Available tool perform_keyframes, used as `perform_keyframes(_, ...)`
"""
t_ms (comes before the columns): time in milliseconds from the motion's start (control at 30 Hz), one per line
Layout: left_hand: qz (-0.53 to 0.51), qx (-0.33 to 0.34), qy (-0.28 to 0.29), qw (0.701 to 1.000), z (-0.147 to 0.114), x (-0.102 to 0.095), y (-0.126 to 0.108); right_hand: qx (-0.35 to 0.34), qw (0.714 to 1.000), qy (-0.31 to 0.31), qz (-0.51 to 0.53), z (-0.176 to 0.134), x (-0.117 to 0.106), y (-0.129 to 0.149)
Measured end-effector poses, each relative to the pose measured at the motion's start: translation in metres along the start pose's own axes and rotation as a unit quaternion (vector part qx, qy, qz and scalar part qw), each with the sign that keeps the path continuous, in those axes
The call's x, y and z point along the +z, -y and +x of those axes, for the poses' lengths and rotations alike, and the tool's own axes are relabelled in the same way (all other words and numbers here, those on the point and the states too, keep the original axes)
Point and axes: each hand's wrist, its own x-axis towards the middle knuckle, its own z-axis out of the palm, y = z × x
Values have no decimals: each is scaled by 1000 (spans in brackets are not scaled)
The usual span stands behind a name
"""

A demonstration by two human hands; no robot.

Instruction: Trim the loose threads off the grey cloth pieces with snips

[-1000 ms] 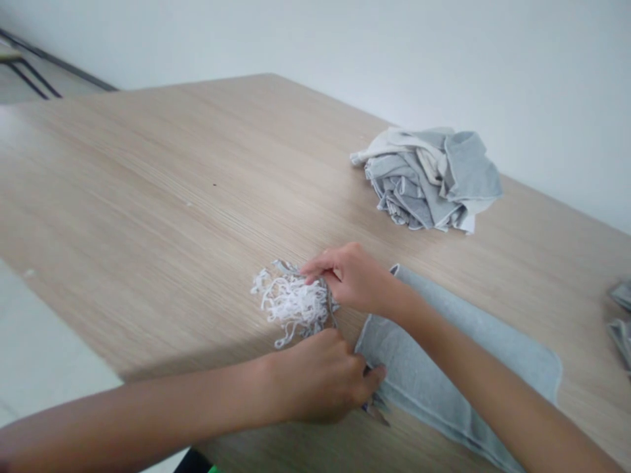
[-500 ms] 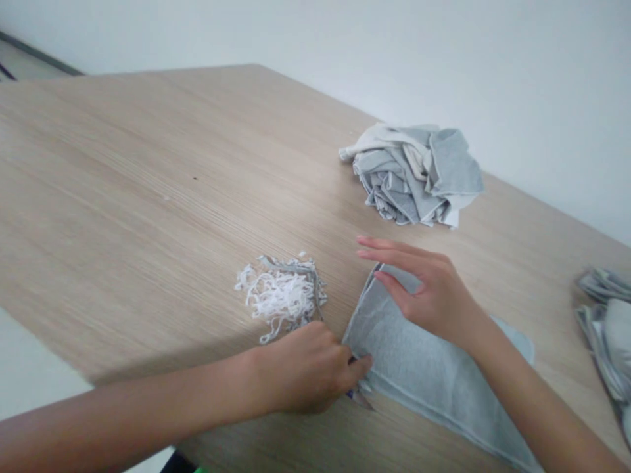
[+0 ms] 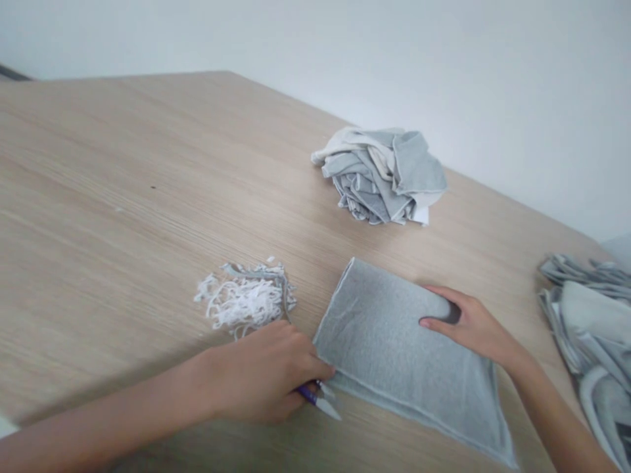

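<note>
Gripping purple-handled snips (image 3: 318,403) in the left hand (image 3: 266,371), fingers curled closed around the handle, with two pointed metal blades sticking out past the fingertips beside the near edge of a gray cloth (image 3: 384,341). Reaching with one of those fingers to the cloth's near left corner; can't tell whether touching it. Spreading the right hand (image 3: 476,325) partway, thumb laid on top of the cloth and fingers along its far edge, with a rounded fold in the gap between. Can't tell whether pinching that fold tightly. Having most of the cloth lie between the two sets of fingers, on a pale wood-grain surface (image 3: 148,230). Finding a tangle of white threads (image 3: 249,303) just beyond the left fingers, with a narrow gray strip (image 3: 284,292) along its right side. Seeing farther out, beyond and to the left of the right fingers, a loose heap of cloths (image 3: 374,171), gray and off-white. Noting to the right of the right fingers a stack of folded cloths (image 3: 591,309), cut off by the view.
</note>
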Motion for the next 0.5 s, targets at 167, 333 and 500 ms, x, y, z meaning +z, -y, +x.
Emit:
perform_keyframes(167,-32,-1,-14,999,2,-4,7,42,990,93,92,8,-4,3)
perform_keyframes(333,14,-65,-24,998,3,-1,11,59,980,117,151,14,0,9)
perform_keyframes(500,52,-83,-64,993,3,2,13,87,963,141,214,4,-6,21)
